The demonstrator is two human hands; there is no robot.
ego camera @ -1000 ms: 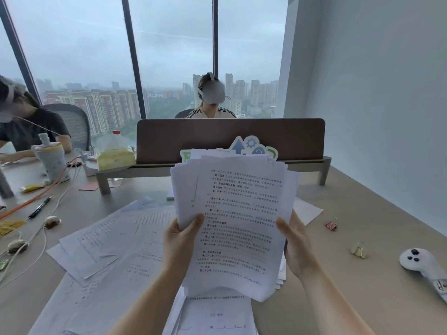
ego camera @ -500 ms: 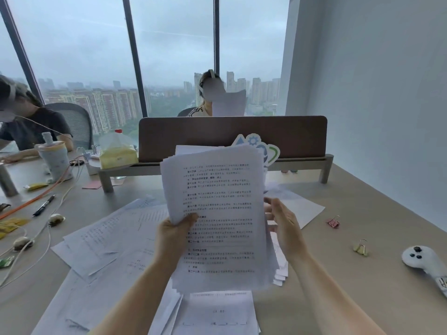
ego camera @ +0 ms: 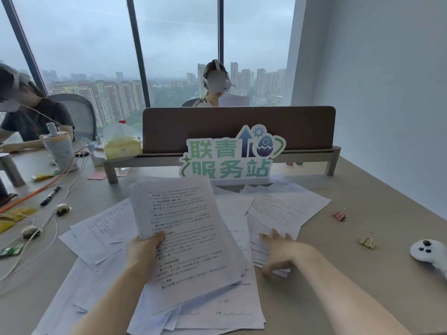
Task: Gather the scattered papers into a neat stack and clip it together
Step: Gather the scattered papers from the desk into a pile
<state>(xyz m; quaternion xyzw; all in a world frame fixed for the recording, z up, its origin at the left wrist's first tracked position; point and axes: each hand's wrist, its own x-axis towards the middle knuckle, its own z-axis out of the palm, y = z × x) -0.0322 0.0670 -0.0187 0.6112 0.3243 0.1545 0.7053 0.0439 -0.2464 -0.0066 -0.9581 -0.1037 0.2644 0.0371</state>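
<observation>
A: Containers: one yellow tissue pack (ego camera: 122,146) at upper left, tissue protruding from its top.

B: Hand states?

A: Left hand (ego camera: 145,252) grips the gathered stack (ego camera: 186,233) at its left edge, thumb on the top page, frame centre. Right hand (ego camera: 280,252) lies with fingers spread flat on loose sheets (ego camera: 285,209) on the worktop (ego camera: 362,274), right of centre.

B: Counts?

A: Two binder clips at right: one pink clip (ego camera: 339,215), one gold clip (ego camera: 367,241). One white controller (ego camera: 428,253) at right edge.
</observation>
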